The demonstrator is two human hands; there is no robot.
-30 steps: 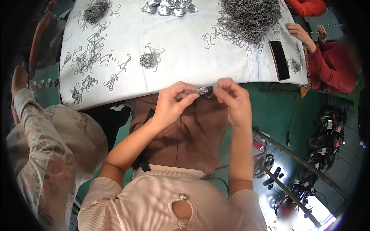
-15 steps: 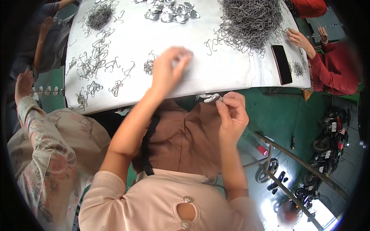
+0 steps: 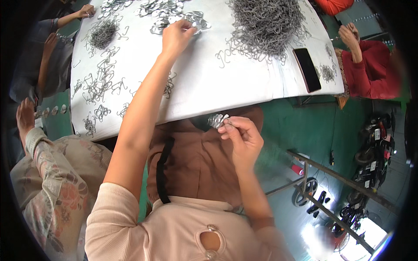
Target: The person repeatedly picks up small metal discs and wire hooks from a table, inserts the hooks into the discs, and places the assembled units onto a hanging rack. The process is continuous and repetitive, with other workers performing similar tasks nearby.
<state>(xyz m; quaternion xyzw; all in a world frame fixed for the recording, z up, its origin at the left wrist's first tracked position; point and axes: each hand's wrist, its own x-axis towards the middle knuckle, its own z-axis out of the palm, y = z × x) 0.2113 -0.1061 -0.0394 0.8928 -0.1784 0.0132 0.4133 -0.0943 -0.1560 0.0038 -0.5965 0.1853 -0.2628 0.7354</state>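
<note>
My left hand point(image 3: 177, 38) reaches far over the white table, its fingers curled together at the edge of a pile of shiny silver metal discs point(image 3: 159, 9). What sits between those fingertips, if anything, is too small to make out. Close to my lap, just off the table's near edge, my right hand point(image 3: 244, 138) pinches a short string of silver discs point(image 3: 216, 120). The string hangs bunched from the thumb and forefinger. A small heap of bent wire hooks point(image 3: 168, 85) lies partly hidden behind my left forearm.
A large heap of wire hooks point(image 3: 265, 28) covers the far right of the white table point(image 3: 209, 85). More loose hooks point(image 3: 104, 80) are scattered at left. A black phone point(image 3: 307, 69) lies near the right edge. Co-workers sit on both sides; a metal frame point(image 3: 339, 178) stands at lower right.
My left hand has moved away from me, from the middle of the table to the disc pile. My right hand has shifted left and slightly nearer, still holding the string of discs.
</note>
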